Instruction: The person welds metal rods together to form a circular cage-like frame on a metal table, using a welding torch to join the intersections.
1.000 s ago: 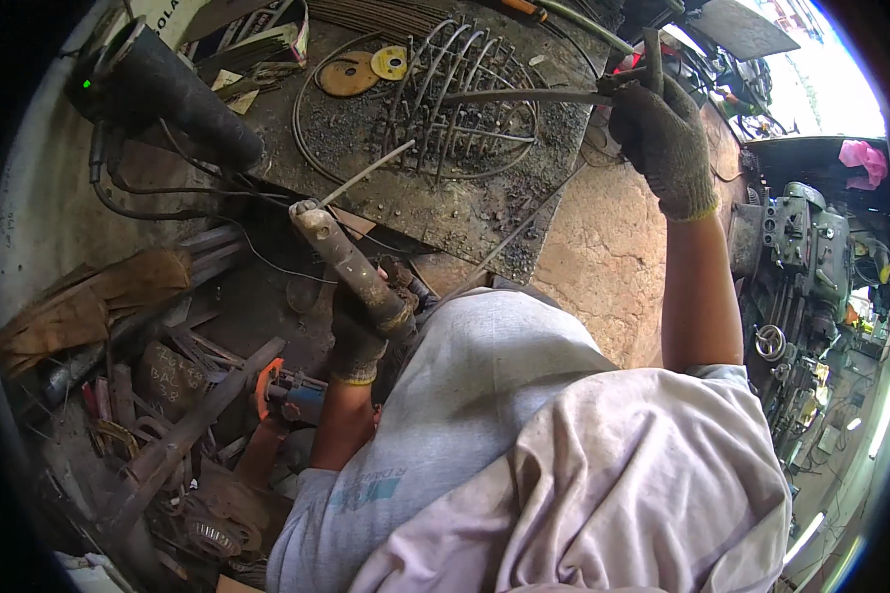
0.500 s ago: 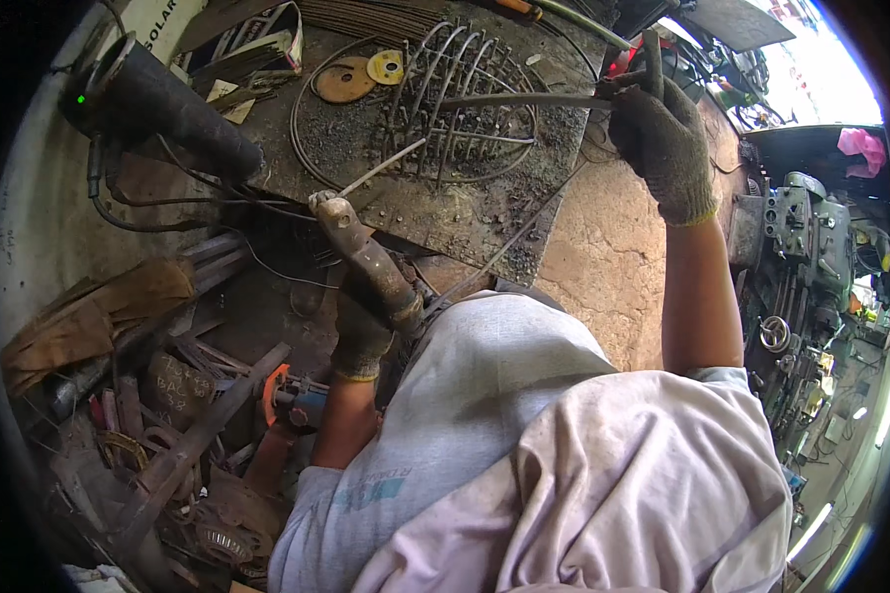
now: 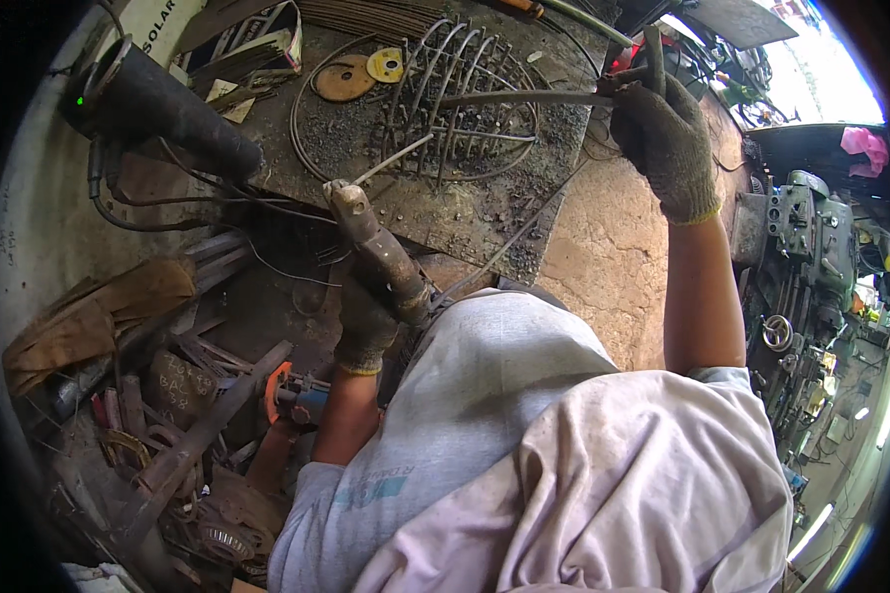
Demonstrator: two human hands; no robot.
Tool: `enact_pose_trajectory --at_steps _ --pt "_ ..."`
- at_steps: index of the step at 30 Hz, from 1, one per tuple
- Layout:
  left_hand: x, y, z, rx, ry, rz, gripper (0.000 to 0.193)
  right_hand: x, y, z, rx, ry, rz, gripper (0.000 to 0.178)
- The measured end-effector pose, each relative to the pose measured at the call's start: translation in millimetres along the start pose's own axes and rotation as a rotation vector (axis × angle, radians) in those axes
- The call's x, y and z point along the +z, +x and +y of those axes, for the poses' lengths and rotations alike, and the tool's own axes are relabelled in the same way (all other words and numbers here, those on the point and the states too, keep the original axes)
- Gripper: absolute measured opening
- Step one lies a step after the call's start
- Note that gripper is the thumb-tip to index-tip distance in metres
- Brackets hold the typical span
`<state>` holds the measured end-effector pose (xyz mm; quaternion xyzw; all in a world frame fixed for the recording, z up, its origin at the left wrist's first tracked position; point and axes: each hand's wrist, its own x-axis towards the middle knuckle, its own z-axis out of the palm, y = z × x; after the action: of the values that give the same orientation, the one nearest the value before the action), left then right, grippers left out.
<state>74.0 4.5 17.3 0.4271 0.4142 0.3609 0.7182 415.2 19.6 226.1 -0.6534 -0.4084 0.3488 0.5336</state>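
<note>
My left hand [image 3: 366,321], in a dark knit glove, is closed round a welding electrode holder [image 3: 376,237]. A thin pale electrode [image 3: 396,158] sticks out of its jaws toward a curved metal bar frame [image 3: 455,84] on the steel worktable [image 3: 415,217]. The electrode's tip overlaps the frame's near left side; whether it touches, I cannot tell. Over the table's right edge, my gloved right hand [image 3: 663,143] is shut on a dark metal bar tool [image 3: 534,99] with a crosswise piece at the grip. The bar's far end lies across the frame in view.
A round wire ring [image 3: 302,148] surrounds the frame amid dark grit. Two round discs, one brown [image 3: 344,79] and one yellow [image 3: 386,66], lie beside it. A black cylinder [image 3: 168,109] stands left. Scrap metal and an angle grinder [image 3: 302,395] lie lower left; a green machine [image 3: 811,227] stands right.
My left hand has moved slightly right and away from me with the electrode holder, bringing the electrode's tip over the frame's edge. My right hand stays almost still.
</note>
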Motion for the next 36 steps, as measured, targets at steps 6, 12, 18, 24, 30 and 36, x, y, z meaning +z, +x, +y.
enact_pose_trajectory --at_steps 6,12,18,24,30,36 --pt "2.8 2.3 0.3 -0.011 -0.033 -0.037 0.014 1.2 -1.7 -3.2 -0.001 -0.005 -0.001 0.027" --pt "6.1 2.9 7.6 0.002 -0.057 -0.046 0.011 0.7 -0.9 0.3 -0.01 -0.011 0.002 0.027" --pt "12.3 3.0 16.6 0.077 0.046 -0.016 0.016 1.3 -2.0 -2.7 -0.013 -0.016 -0.011 0.028" --pt "10.5 7.5 14.7 -0.013 0.132 -0.044 0.028 -1.6 -0.6 -2.3 -0.018 0.01 -0.031 0.028" --pt "16.4 12.2 10.7 0.054 0.081 -0.037 0.027 0.0 -1.4 -3.1 -0.017 -0.013 -0.015 0.027" --pt "1.4 15.7 -10.5 0.042 0.214 -0.054 0.032 0.1 -1.9 -4.1 0.001 0.0 -0.013 0.027"
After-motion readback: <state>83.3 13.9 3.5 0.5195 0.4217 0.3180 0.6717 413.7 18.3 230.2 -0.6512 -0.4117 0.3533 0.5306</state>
